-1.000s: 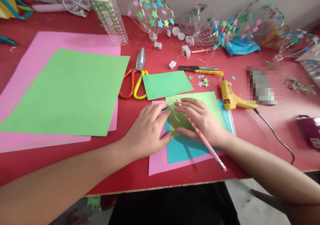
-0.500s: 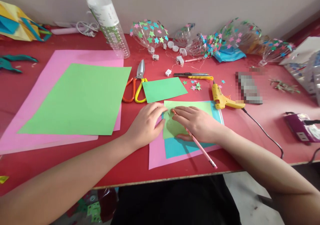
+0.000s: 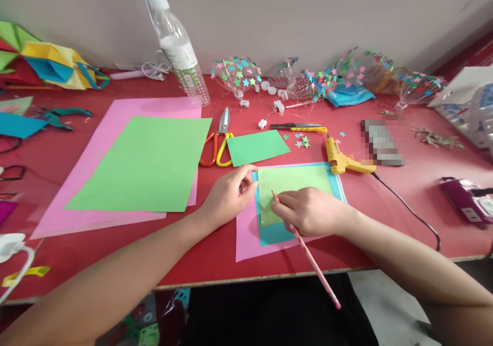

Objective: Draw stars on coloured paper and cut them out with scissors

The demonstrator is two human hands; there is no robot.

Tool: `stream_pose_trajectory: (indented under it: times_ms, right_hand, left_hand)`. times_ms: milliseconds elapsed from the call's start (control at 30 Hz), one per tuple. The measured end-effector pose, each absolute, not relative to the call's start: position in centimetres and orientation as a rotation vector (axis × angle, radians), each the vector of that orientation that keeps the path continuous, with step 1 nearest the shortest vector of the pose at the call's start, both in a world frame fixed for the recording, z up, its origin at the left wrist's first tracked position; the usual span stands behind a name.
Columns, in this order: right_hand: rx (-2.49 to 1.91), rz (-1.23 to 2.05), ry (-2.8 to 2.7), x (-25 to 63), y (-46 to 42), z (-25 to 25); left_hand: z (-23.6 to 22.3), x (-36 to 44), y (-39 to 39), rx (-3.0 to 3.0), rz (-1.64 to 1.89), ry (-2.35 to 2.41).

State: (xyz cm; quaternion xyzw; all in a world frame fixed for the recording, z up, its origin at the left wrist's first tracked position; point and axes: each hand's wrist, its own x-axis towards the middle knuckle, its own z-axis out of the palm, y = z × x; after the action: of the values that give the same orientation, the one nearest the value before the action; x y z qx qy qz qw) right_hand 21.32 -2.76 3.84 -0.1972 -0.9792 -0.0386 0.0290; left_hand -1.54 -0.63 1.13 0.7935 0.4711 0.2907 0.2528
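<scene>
My right hand (image 3: 314, 210) is closed around a pink pencil (image 3: 314, 264), its tip on a light green sheet of paper (image 3: 298, 179) and its eraser end pointing toward me. That sheet lies over a blue sheet (image 3: 275, 234), with a pink sheet (image 3: 246, 243) beneath both. At the stack's left edge rests my left hand (image 3: 231, 189), fingers bent, with a gap between thumb and forefinger; the fingertips touch the edge. Beyond the hands lie a smaller green paper piece (image 3: 259, 147) and scissors (image 3: 224, 122) with red and yellow handles.
A large green sheet (image 3: 142, 166) covers pink paper (image 3: 115, 112) at left. A yellow glue gun (image 3: 339, 158), a utility knife (image 3: 298, 127) and small paper stars (image 3: 302, 141) lie behind the stack. Plastic bottles (image 3: 181, 53) and star-covered plastic pieces (image 3: 236, 74) stand near the wall.
My right hand has gone from lying flat on the sheet to gripping the pencil, tip down on the paper. The light green sheet sits squarer on the blue one. The view has shifted.
</scene>
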Motion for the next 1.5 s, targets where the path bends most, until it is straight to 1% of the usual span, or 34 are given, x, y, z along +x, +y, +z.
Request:
stream_pose_trajectory:
  times_ms: [100,267,333,533,733,867,967,1100,1200,1267,1367,1433,1500]
  right_hand:
    - [-0.577,-0.119,-3.041,21.1,-2.9,4.0]
    - [-0.540,-0.398,-2.996,20.6,-3.5,3.8]
    - [-0.535,-0.442,-2.916,20.5,-3.6,3.6]
    - [-0.571,-0.428,-2.722,20.4,-3.3,3.4]
    - [-0.460,-0.579,-2.569,20.3,-3.6,4.1]
    - [-0.406,-0.606,-2.578,20.1,-3.7,4.4]
    - [-0.355,-0.567,-2.547,20.1,-3.8,4.6]
    - [-0.306,-0.473,-2.405,20.8,-3.6,4.8]
    - [-0.380,-0.443,-2.384,21.2,-3.2,4.7]
    - [-0.445,-0.426,-2.414,21.4,-2.8,4.4]
    - [-0.499,-0.373,-2.463,21.4,-2.5,4.0]
    - [-0.545,-0.285,-2.488,21.4,-2.4,3.7]
    - [-0.635,-0.139,-2.510,21.4,-2.3,3.4]
  left_hand:
    - [1.2,-1.6,-0.8,2.115,0.665,1.285]
    - [1.2,-1.5,-0.7,2.102,0.672,1.302]
    - [1.4,-1.5,-0.7,2.071,0.689,1.314]
    - [1.7,-1.2,-1.2,1.652,0.612,1.108]
    - [2.0,-1.0,-1.2,1.335,0.688,1.009]
    - [2.2,-0.9,-1.3,1.207,0.623,0.979]
    - [2.1,-1.1,-1.5,1.359,0.715,1.046]
    - [1.9,-2.2,-0.7,1.828,1.120,1.122]
    - [1.6,-3.3,1.2,1.906,1.335,1.263]
    - [1.2,-4.0,2.6,1.770,1.351,1.377]
    - [0.5,-4.6,4.2,1.621,1.189,1.487]
    - [0.2,-4.8,4.6,1.705,1.122,1.531]
    - [0.2,-4.8,4.6,1.911,1.092,1.582]
